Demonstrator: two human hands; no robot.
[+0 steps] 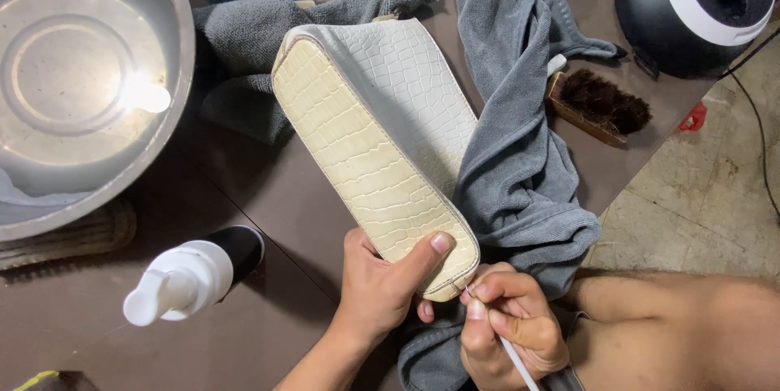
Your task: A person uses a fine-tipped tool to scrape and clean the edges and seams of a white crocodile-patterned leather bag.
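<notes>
Left hand: nearest the camera, fingers closed around the lower end of the cream bag, thumb pressed flat on its base panel.
Right hand: just beside it, fingers pinched shut on a thin white stick, whose tip touches the bag's bottom corner seam.
Cream bag: crocodile-textured, held tilted base-up over the counter, its far end resting on the grey towel.
Risk: the stick's tip could skid off the seam and mark the embossed face if the one-handed hold lets the bag twist; I judge the grip firm but narrow.
Left surroundings: steel basin with water; pump bottle lying on its side, close to the left forearm.
Right surroundings: bristle brush, dark round appliance, red clip at the counter edge.
In the way: towel folds bunch under both hands.
</notes>
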